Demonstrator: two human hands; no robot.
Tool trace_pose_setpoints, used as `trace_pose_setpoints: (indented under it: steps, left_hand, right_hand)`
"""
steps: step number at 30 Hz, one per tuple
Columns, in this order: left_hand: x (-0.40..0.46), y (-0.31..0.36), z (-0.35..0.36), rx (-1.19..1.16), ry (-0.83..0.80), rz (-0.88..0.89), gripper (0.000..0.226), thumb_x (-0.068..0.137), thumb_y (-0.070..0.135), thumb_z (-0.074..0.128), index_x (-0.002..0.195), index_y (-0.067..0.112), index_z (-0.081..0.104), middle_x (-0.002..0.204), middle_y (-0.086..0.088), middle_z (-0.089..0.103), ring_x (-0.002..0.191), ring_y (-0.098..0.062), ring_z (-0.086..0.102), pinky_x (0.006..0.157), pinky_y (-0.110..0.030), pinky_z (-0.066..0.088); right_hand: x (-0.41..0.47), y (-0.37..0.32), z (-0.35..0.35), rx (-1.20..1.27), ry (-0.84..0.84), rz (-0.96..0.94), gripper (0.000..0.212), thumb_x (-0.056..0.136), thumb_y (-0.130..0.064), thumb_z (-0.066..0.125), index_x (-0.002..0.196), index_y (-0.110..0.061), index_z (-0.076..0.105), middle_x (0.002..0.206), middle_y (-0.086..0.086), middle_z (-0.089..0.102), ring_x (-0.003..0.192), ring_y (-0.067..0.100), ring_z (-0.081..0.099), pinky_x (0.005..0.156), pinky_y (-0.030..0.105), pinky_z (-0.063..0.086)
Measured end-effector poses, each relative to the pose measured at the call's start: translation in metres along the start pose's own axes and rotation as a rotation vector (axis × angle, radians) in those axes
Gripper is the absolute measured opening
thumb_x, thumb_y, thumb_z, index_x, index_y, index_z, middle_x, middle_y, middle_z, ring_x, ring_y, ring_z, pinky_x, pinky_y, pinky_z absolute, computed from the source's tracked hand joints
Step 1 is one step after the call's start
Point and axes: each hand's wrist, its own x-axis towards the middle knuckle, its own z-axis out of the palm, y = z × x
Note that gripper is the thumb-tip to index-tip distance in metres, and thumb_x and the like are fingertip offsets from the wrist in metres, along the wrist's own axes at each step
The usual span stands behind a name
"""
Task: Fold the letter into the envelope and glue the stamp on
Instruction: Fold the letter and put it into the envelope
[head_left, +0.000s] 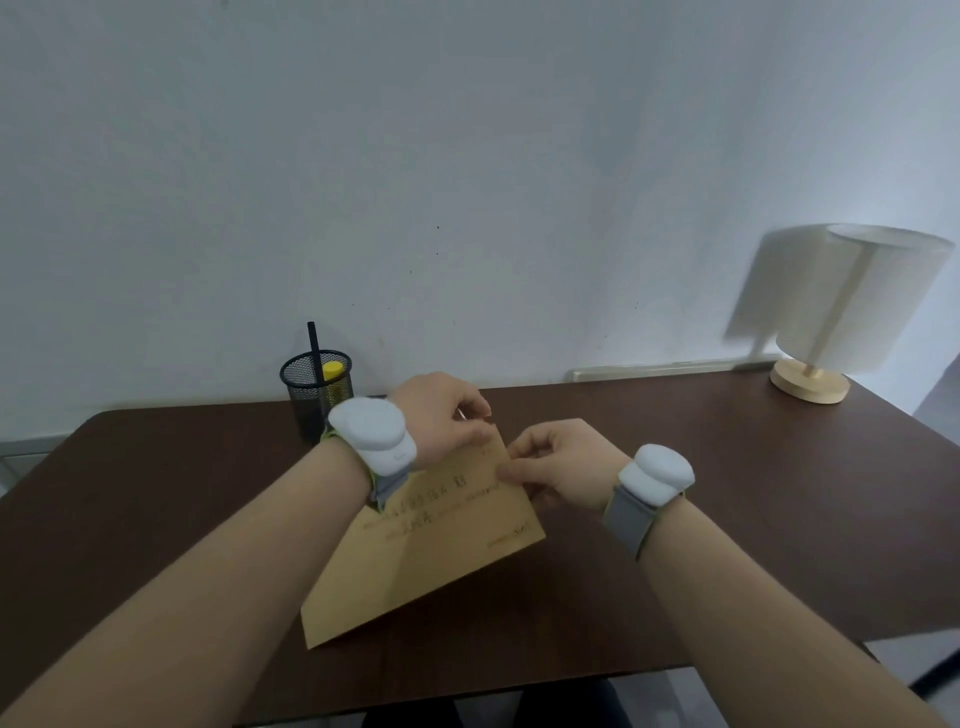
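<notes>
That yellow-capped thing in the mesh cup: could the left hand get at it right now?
Probably yes, once it lets go. The left hand pinches the envelope at its far corner, right beside the mesh cup, whose top is open, and nothing lies between.

Dark brown wooden table (727, 493) fills the view. A tan paper envelope (415, 566) lies at its middle, a black mesh pen cup (316, 395) stands at the far edge, and a white-shaded lamp on a round wooden base (809, 384) occupies the far right corner.
</notes>
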Motion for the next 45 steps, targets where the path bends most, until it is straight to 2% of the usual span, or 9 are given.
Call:
trace_pose_setpoints:
  steps: [5,9,15,20,23,26,29,33,45]
  left_hand:
    - [-0.014,-0.013,0.047,0.245,-0.094,0.013,0.048,0.092,0.04,0.053,0.135,0.018,0.049,0.131,-0.002,0.053,0.117,-0.018,0.051,0.098,-0.028,0.039]
    - [-0.033,-0.019,0.08,0.24,-0.063,-0.02,0.05,0.095,0.042,0.045,0.141,0.022,0.041,0.143,0.004,0.043,0.127,-0.015,0.043,0.104,-0.029,0.036]
    - [-0.049,-0.02,0.108,0.187,-0.09,-0.04,0.061,0.095,0.05,0.038,0.147,0.02,0.025,0.157,0.003,0.023,0.144,-0.015,0.015,0.115,-0.029,0.006]
    - [-0.052,-0.019,0.122,0.201,-0.095,-0.061,0.069,0.095,0.053,0.036,0.15,0.017,0.015,0.16,0.001,0.011,0.146,-0.016,0.003,0.114,-0.031,-0.004]
    - [-0.053,-0.018,0.126,0.17,-0.077,-0.093,0.074,0.093,0.054,0.04,0.149,0.014,0.013,0.159,-0.001,0.011,0.146,-0.015,0.002,0.115,-0.031,-0.005]
    - [-0.052,-0.018,0.128,0.168,-0.068,-0.086,0.074,0.093,0.054,0.039,0.149,0.013,0.014,0.159,-0.001,0.011,0.146,-0.015,0.001,0.115,-0.032,-0.007]
    - [-0.053,-0.022,0.128,0.266,-0.066,-0.057,0.071,0.095,0.055,0.029,0.15,0.014,0.009,0.16,-0.001,0.006,0.146,-0.015,-0.003,0.117,-0.037,-0.009]
    - [-0.052,-0.028,0.13,0.405,-0.104,-0.04,0.07,0.096,0.057,0.016,0.151,0.017,0.0,0.16,0.001,-0.006,0.145,-0.015,-0.012,0.115,-0.045,-0.016]
    - [-0.056,-0.034,0.143,0.437,-0.1,-0.051,0.071,0.095,0.058,0.009,0.15,0.015,-0.006,0.159,-0.003,-0.012,0.144,-0.015,-0.016,0.117,-0.043,-0.011]
  right_hand:
    - [0.002,0.032,0.007,0.208,0.023,0.283,0.01,0.083,-0.008,0.072,0.09,-0.003,0.068,0.098,0.017,0.074,0.086,0.024,0.073,0.059,0.027,0.059]
    - [0.006,0.045,0.011,0.267,0.066,0.39,0.007,0.086,-0.003,0.068,0.091,0.001,0.067,0.09,0.015,0.073,0.073,0.02,0.072,0.054,0.028,0.059]
    - [0.013,0.056,0.013,0.152,0.136,0.4,0.003,0.084,-0.005,0.071,0.081,-0.004,0.068,0.085,0.014,0.073,0.067,0.018,0.072,0.051,0.025,0.058]
    - [0.014,0.069,0.015,-0.133,0.212,0.229,0.009,0.082,-0.015,0.073,0.089,-0.015,0.067,0.071,0.005,0.071,0.053,0.014,0.069,0.055,0.027,0.06]
    - [0.012,0.072,0.012,-0.642,0.222,0.029,0.024,0.085,-0.03,0.067,0.107,-0.026,0.061,0.095,-0.002,0.064,0.077,0.013,0.065,0.07,0.028,0.057]
    - [0.009,0.076,0.01,-0.865,0.161,-0.183,0.044,0.091,-0.043,0.056,0.133,-0.036,0.05,0.131,-0.008,0.049,0.116,0.013,0.047,0.096,0.031,0.045]
    - [0.008,0.083,0.005,-0.996,-0.018,-0.266,0.063,0.091,-0.062,0.04,0.148,-0.043,0.023,0.158,-0.02,0.016,0.147,0.014,0.007,0.118,0.043,0.011]
    - [0.012,0.095,-0.002,-1.165,-0.193,-0.17,0.086,0.079,-0.081,0.025,0.151,-0.043,-0.003,0.158,-0.024,-0.008,0.147,0.014,-0.017,0.118,0.049,-0.011]
    - [0.018,0.108,-0.006,-1.044,-0.22,-0.175,0.101,0.066,-0.09,0.032,0.149,-0.046,-0.006,0.156,-0.028,-0.011,0.146,0.009,-0.018,0.118,0.046,-0.01]
